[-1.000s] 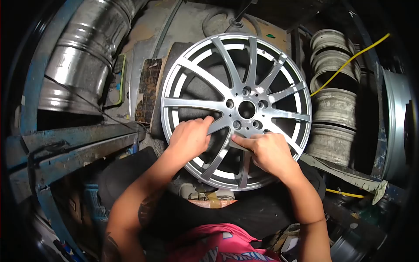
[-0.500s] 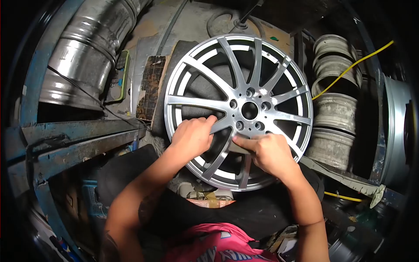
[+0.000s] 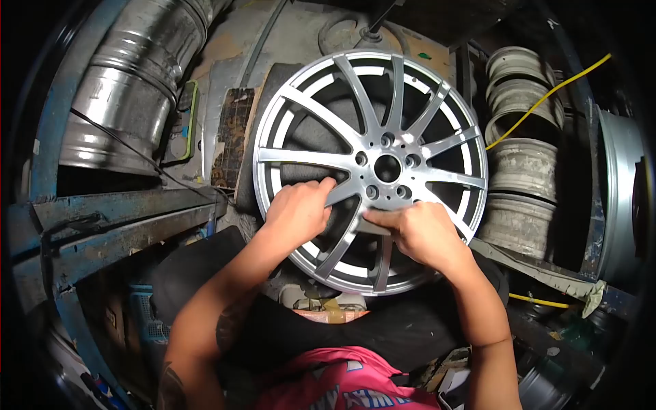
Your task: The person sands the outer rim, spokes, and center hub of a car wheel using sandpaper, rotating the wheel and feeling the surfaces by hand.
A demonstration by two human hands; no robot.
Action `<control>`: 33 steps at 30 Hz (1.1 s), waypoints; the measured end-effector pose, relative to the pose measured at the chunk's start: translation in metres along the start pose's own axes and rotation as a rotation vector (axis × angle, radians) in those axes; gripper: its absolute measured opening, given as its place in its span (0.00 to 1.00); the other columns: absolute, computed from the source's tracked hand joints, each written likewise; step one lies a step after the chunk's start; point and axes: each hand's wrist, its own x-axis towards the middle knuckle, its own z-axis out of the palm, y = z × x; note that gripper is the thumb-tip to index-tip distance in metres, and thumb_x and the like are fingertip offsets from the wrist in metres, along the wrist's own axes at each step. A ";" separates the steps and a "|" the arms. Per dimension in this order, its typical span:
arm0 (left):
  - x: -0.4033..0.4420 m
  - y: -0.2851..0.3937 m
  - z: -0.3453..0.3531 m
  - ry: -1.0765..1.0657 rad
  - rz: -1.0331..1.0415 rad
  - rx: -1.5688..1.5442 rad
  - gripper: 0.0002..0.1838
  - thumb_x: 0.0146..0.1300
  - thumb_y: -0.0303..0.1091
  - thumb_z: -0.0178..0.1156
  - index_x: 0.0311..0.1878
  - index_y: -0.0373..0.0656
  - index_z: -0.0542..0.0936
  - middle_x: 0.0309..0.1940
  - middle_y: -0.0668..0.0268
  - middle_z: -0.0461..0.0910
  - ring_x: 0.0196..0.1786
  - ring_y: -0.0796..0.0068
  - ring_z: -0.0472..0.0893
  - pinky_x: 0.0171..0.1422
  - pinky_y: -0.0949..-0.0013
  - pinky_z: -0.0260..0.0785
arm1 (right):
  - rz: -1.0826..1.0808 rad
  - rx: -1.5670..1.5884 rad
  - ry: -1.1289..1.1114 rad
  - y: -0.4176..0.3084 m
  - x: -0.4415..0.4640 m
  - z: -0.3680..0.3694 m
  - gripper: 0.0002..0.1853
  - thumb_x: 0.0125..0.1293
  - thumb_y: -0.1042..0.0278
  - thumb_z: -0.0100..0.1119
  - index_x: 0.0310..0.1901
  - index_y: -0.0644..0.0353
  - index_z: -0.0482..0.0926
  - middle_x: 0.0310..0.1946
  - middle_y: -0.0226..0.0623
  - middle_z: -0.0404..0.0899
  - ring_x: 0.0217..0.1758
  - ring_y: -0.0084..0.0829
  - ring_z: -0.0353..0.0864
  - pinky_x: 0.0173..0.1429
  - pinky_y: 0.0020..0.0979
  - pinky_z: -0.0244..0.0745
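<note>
A silver multi-spoke alloy wheel rim [image 3: 326,160] lies face up in front of me, tilted against my lap. My left hand [image 3: 298,210] is closed around one of its lower-left spokes, fingertips curled over the edge. Just below the centre hub, my right hand [image 3: 425,232] presses a thin greyish piece of sandpaper [image 3: 378,227] to the base of a lower spoke, with the index finger stretched along it. Most of the sheet is hidden under the fingers, so its exact kind is hard to confirm.
Stacked bare rims [image 3: 523,164] stand on the right, crossed by a yellow cable [image 3: 547,104]. More shiny rims [image 3: 113,113] are at the left behind a blue metal frame [image 3: 123,232]. A blue plastic basket [image 3: 149,311] sits low at left.
The whole view has shifted slightly, with the rim a little higher and further left. Both hands keep their holds; the right hand has moved only slightly against the rim.
</note>
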 end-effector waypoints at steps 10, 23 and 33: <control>0.002 -0.001 0.004 0.002 -0.003 -0.029 0.22 0.65 0.32 0.72 0.62 0.43 0.81 0.43 0.50 0.90 0.47 0.41 0.90 0.52 0.43 0.82 | -0.121 -0.075 0.085 -0.008 -0.006 0.024 0.34 0.56 0.73 0.71 0.68 0.43 0.88 0.28 0.33 0.86 0.28 0.42 0.87 0.32 0.43 0.79; -0.001 -0.004 0.004 0.024 0.013 0.020 0.23 0.65 0.34 0.73 0.62 0.42 0.81 0.40 0.50 0.89 0.44 0.43 0.90 0.50 0.44 0.82 | -0.147 -0.200 0.005 -0.016 -0.017 0.017 0.40 0.58 0.67 0.70 0.77 0.42 0.81 0.22 0.33 0.81 0.25 0.39 0.86 0.32 0.41 0.79; 0.001 -0.001 0.005 0.029 0.034 0.006 0.20 0.65 0.34 0.72 0.58 0.42 0.81 0.41 0.52 0.89 0.45 0.46 0.91 0.51 0.46 0.82 | -0.130 -0.280 -0.111 -0.030 -0.017 0.022 0.36 0.64 0.65 0.66 0.77 0.41 0.81 0.21 0.32 0.80 0.23 0.38 0.84 0.32 0.41 0.78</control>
